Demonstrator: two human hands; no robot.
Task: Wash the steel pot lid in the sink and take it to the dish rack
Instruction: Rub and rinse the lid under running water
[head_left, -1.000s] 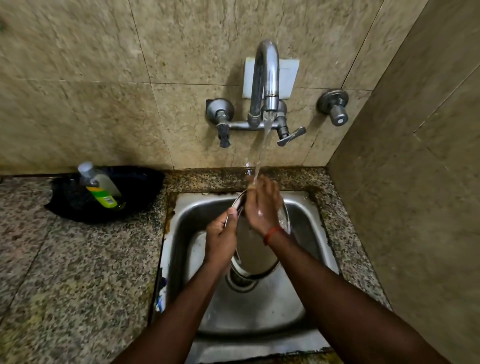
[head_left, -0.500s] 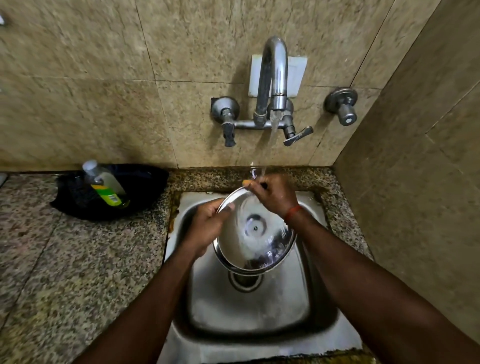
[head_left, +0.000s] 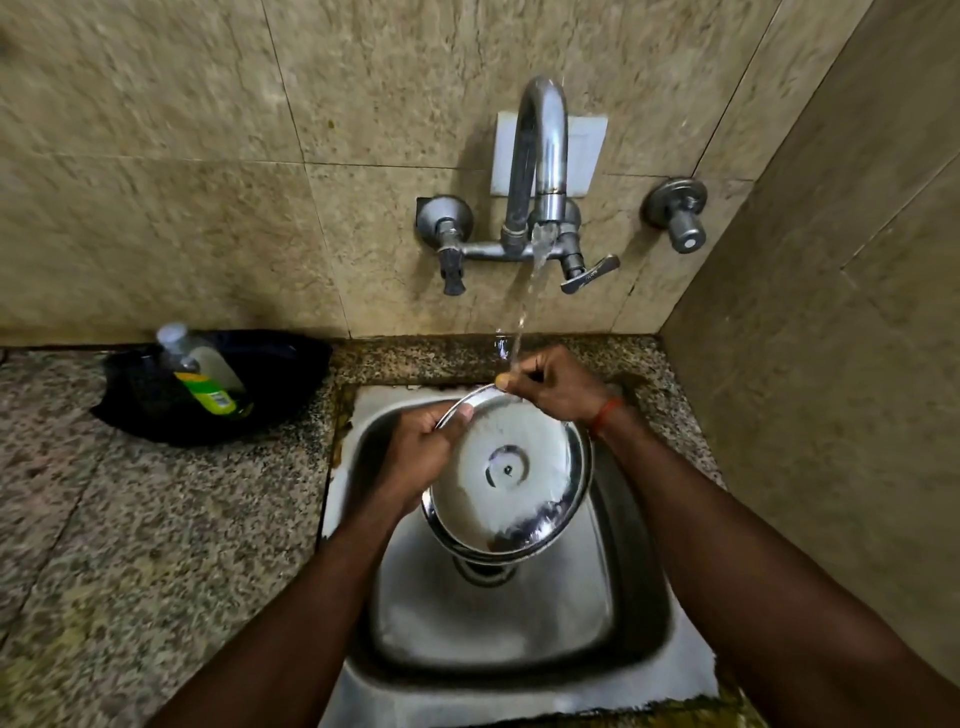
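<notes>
Wall tap (head_left: 537, 171) running, stream falling straight below | lone valve knob (head_left: 680, 215) right of tap | black basin (head_left: 213, 387) well left of tap, on granite counter (head_left: 130, 519) | green-labelled bottle (head_left: 200, 371) leaning inside basin

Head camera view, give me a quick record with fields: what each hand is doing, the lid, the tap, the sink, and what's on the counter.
left hand: grips the lid's left rim, thumb on top
right hand: pinches the lid's far rim under the stream
steel lid: held above the drain, tilted, wet
tap: running
sink: steel basin, no other dishes visible
counter: soap bottle lying in a black tray, left of the sink
</notes>
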